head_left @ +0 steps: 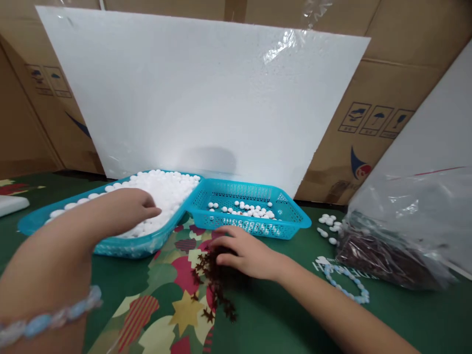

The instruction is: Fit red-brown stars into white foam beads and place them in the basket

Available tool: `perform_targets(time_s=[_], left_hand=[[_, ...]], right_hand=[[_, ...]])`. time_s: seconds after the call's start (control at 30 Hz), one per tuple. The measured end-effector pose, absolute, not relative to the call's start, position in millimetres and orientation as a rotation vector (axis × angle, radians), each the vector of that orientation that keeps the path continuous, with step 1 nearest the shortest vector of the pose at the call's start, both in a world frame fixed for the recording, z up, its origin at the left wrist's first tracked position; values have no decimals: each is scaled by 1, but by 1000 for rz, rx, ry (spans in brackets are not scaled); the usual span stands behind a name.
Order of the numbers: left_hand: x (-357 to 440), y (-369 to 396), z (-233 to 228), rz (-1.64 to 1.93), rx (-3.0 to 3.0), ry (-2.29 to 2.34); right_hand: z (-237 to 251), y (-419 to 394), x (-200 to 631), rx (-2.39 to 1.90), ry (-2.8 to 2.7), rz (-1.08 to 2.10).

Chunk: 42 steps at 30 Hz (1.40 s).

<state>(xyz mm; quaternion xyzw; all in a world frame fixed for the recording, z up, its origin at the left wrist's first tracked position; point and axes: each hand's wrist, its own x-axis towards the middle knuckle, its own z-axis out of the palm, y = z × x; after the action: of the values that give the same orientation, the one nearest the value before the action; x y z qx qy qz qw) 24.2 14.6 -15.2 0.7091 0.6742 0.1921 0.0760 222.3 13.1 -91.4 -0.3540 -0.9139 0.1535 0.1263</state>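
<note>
My left hand (pixel 129 209) is over a blue basket (pixel 129 247) heaped with white balls (pixel 167 189). Its fingers are curled together near the thumb, and anything between them is hidden. My right hand (pixel 245 250) reaches onto a loose pile of small dark brown star-shaped pieces (pixel 214 290). The fingers there are bent and apart from the thumb, touching the pile, with no piece clearly gripped. Just behind that hand stands a shallower blue basket (pixel 250 228) with several white balls (pixel 254 211) scattered on its bottom. A blue and white bead bracelet (pixel 55 317) circles my left wrist.
On the green patterned tablecloth (pixel 280 314), a blue bead string (pixel 344 282) lies at right. Several white balls (pixel 328 221) rest near a clear bag (pixel 391 255) of dark brown pieces. A white board (pixel 206 93) and cardboard boxes (pixel 405 73) stand behind the baskets.
</note>
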Motion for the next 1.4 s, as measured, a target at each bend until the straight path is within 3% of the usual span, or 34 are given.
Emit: perform_targets(time_s=[0.2,0.43,0.63,0.97,1.4], left_hand=[[65,-15,-55,329,2329,1605],[57,-13,-105,78,2332,1300],[65,3,-118,278,2242,1218],[75,3,-113,300,2217,1241],[87,29,-111,574,2168,1332]], right_hand=[[-117,9,259,-1446,-2309,531],[-123,12,241,-1383,-2206,789],[-121,27,226,-1287,-2101,862],[-129,11,216,-1298,-1903,899],[-118,34,217,-1146,-2294,690]])
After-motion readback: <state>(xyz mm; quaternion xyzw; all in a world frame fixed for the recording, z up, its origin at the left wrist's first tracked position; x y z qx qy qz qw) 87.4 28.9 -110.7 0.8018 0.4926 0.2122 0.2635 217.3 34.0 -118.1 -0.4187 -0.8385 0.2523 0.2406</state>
